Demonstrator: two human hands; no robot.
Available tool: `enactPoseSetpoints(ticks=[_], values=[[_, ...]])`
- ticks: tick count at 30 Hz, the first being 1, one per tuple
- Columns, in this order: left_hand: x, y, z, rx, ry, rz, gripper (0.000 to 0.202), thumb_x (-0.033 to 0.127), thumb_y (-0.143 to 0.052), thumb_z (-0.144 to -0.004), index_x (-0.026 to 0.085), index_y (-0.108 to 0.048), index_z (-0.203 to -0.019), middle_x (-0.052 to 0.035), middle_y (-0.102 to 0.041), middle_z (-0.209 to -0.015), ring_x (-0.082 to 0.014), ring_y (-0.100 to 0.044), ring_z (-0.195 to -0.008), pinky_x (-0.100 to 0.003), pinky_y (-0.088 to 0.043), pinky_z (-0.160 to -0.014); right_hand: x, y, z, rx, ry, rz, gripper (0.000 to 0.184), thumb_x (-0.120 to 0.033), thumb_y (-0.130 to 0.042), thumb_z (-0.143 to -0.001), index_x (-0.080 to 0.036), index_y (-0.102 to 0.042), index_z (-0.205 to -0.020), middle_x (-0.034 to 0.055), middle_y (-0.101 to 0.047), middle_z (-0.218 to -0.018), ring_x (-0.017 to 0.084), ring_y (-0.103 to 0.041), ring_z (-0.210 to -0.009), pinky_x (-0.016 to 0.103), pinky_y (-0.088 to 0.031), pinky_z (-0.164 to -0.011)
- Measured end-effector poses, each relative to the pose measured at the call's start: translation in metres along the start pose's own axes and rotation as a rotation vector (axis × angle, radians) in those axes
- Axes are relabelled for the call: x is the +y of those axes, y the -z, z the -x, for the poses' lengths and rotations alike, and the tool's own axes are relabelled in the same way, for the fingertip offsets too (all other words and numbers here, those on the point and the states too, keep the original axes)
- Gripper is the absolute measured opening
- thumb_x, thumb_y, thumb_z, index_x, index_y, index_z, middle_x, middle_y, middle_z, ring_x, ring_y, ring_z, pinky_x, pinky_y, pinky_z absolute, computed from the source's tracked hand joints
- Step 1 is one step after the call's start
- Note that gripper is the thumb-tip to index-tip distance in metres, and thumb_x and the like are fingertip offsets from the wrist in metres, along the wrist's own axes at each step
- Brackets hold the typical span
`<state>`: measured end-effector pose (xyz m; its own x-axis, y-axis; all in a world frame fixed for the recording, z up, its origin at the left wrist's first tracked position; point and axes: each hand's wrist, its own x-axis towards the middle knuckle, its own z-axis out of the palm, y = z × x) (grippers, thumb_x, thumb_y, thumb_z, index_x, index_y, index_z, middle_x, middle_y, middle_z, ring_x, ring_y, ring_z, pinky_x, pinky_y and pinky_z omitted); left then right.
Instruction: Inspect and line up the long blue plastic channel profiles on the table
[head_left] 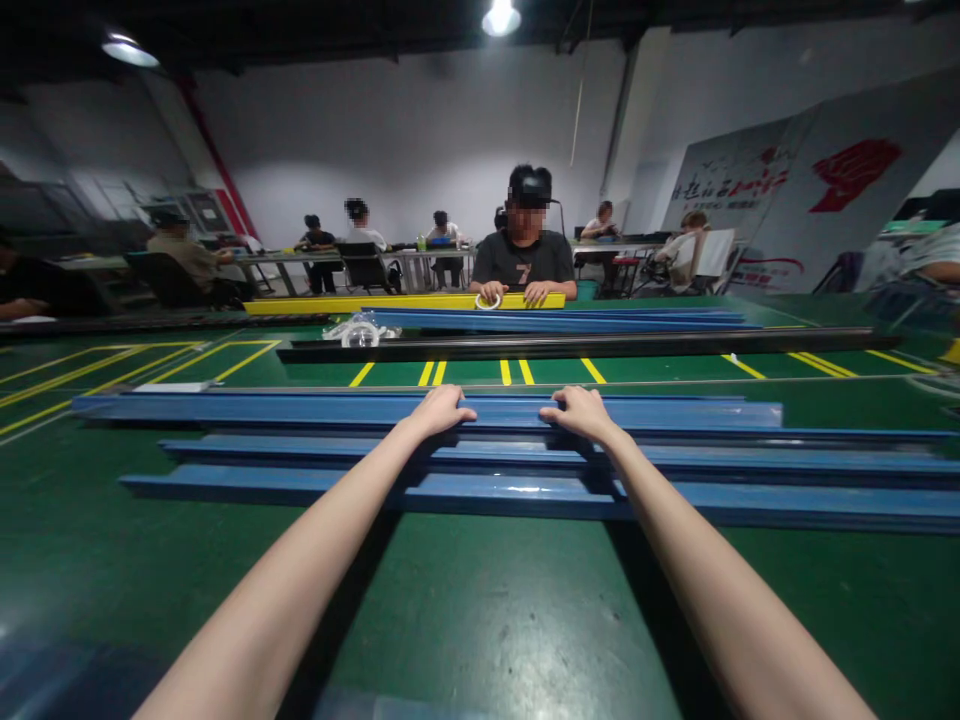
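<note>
Three long blue strips lie side by side across the green table (480, 600) in front of me. Both arms reach forward to the farthest blue strip (247, 407). My left hand (441, 408) rests on its top with fingers curled over the far edge. My right hand (579, 410) grips the same strip a short way to the right, fingers bent down over it. The middle blue strip (300, 450) and the nearest blue strip (465, 497) lie under my forearms, untouched.
A black rail (675, 343) runs across the table beyond the strips. A clear tape roll (360, 331) sits near it. Opposite, a person in a dark shirt holds a yellow strip (337, 303) with more blue strips (600, 320) beside it. Other people sit at tables behind.
</note>
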<state>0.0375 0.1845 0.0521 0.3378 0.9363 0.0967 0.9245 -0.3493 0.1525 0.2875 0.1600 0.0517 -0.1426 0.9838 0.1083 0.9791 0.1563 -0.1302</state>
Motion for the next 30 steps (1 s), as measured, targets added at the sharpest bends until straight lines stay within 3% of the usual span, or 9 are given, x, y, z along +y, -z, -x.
enactPoseSetpoints(ticks=[8, 13, 17, 23, 30], values=[[0.007, 0.053, 0.015, 0.117, 0.011, 0.009, 0.028, 0.04, -0.057, -0.076, 0.014, -0.061, -0.086, -0.0085, -0.065, -0.091, -0.0223, -0.058, -0.088, -0.026, -0.041, -0.073, -0.016, 0.051, 0.007, 0.243, 0.062, 0.108, 0.034, -0.045, -0.045, -0.081, -0.018, -0.065, -0.08, 0.0081, -0.065, -0.097, 0.024, -0.053, -0.094, 0.032, -0.027, -0.068], [0.018, 0.087, 0.044, 0.21, 0.007, 0.005, 0.028, 0.041, -0.058, -0.073, 0.014, -0.063, -0.081, -0.0065, -0.066, -0.083, -0.021, -0.058, -0.081, -0.026, -0.04, -0.067, -0.033, 0.092, 0.036, 0.352, 0.102, 0.175, 0.036, -0.043, -0.041, -0.084, -0.016, -0.065, -0.076, 0.0081, -0.066, -0.094, 0.022, -0.054, -0.091, 0.033, -0.023, -0.067], [0.028, 0.104, 0.077, 0.24, -0.012, -0.014, 0.028, 0.043, -0.057, -0.073, 0.015, -0.064, -0.075, -0.0056, -0.066, -0.075, -0.0197, -0.059, -0.074, -0.026, -0.039, -0.063, -0.046, 0.112, 0.068, 0.375, 0.1, 0.184, 0.036, -0.045, -0.045, -0.082, -0.017, -0.063, -0.071, 0.0072, -0.067, -0.089, 0.021, -0.054, -0.086, 0.033, -0.021, -0.065], [0.042, 0.108, 0.134, 0.278, -0.004, -0.044, 0.027, 0.044, -0.059, -0.072, 0.017, -0.063, -0.074, -0.0061, -0.066, -0.08, -0.0205, -0.06, -0.078, -0.025, -0.039, -0.062, -0.061, 0.112, 0.124, 0.452, 0.106, 0.18, 0.032, -0.042, -0.047, -0.081, -0.017, -0.061, -0.067, 0.0055, -0.066, -0.084, 0.019, -0.053, -0.083, 0.031, -0.02, -0.064], [0.057, 0.087, 0.196, 0.341, 0.02, 0.007, 0.02, 0.039, -0.061, -0.073, 0.02, -0.061, -0.074, -0.0037, -0.066, -0.086, -0.0216, -0.06, -0.085, -0.027, -0.042, -0.066, -0.075, 0.086, 0.191, 0.527, 0.09, 0.136, 0.029, -0.041, -0.051, -0.081, -0.017, -0.06, -0.068, 0.0039, -0.063, -0.078, 0.017, -0.051, -0.078, 0.03, -0.02, -0.064]])
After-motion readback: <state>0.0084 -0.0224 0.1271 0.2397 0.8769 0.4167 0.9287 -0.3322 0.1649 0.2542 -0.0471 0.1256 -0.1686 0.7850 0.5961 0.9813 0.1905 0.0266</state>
